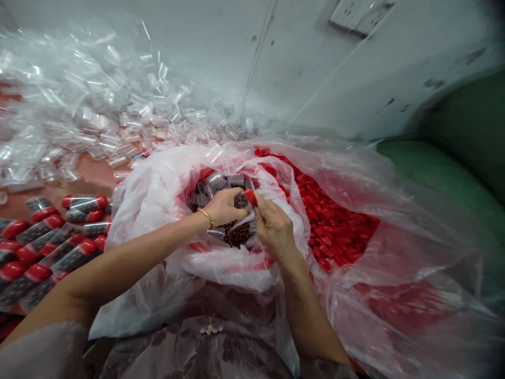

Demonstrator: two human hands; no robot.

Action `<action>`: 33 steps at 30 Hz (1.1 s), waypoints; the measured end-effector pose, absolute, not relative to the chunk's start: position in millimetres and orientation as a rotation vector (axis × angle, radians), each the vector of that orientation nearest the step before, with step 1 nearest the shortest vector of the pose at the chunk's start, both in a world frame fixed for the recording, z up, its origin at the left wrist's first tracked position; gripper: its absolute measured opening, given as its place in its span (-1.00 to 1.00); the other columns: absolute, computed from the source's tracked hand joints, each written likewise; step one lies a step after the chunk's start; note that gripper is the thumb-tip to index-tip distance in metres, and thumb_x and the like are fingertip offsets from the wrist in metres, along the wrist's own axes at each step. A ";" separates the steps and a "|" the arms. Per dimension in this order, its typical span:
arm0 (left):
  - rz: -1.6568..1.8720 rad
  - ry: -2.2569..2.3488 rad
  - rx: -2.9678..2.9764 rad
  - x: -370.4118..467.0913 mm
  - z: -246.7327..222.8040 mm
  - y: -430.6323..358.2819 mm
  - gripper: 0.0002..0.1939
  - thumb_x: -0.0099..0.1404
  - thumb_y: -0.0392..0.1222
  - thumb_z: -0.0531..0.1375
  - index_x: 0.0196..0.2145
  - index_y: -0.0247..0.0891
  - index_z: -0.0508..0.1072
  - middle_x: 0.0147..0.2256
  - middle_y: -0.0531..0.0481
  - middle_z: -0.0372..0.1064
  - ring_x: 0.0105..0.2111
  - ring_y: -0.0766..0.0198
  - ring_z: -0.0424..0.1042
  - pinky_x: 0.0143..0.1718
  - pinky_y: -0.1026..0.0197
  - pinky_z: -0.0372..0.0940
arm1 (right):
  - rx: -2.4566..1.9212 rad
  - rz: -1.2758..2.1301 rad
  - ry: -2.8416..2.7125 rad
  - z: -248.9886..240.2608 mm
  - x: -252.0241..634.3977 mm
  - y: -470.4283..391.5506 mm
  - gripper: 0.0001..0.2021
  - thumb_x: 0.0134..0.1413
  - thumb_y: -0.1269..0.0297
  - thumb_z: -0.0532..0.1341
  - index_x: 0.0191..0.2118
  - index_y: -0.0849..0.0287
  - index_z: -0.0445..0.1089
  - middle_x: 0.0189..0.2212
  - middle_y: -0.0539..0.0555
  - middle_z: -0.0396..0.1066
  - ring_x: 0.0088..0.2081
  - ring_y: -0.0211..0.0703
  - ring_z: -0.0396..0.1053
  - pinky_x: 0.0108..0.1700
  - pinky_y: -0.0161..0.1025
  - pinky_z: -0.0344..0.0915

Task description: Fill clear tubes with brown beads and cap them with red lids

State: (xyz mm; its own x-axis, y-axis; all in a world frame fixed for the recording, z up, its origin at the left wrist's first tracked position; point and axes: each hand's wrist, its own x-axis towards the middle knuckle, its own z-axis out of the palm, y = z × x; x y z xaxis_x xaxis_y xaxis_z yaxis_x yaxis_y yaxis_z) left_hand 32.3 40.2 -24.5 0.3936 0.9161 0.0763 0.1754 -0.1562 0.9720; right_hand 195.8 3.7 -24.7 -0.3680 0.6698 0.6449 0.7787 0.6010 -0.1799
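My left hand (226, 207) is closed around a clear tube (240, 200) with dark beads inside. On the tube's right end sits a red cap (250, 197), pinched by the fingers of my right hand (273, 221). Both hands are over the mouth of a white plastic bag (145, 195). Inside the bag lie dark brown beads (239, 235) and several empty clear tubes (216, 181). A gold bracelet is round my left wrist.
Loose red caps (335, 221) fill a clear bag on the right. Many clear tubes (98, 121) are heaped at the back left. Filled, red-capped tubes (74, 255) lie at the left. Behind is a pale wall (300, 68) with sockets (361, 15).
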 end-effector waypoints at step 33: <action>0.153 1.193 2.522 33.4 -17.0 25.0 -0.67 0.06 -0.14 0.10 -0.27 -0.36 0.50 -0.39 -0.23 0.47 -0.33 0.01 0.49 -0.33 0.14 0.32 | -1.181 1.002 -1.812 -33.2 161.6 32.3 -0.23 0.16 -0.22 -0.22 0.32 0.24 -0.09 0.28 0.18 0.03 0.27 -0.14 0.04 0.32 -0.07 -0.13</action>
State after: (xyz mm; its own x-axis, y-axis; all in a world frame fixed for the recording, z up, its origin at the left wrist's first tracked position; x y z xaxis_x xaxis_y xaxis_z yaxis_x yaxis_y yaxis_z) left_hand 33.4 25.0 -17.0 0.6405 0.7664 -0.0493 0.7290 -0.5865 0.3530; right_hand 161.6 32.3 -33.2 -0.3025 0.9390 0.1633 0.3610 0.2715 -0.8922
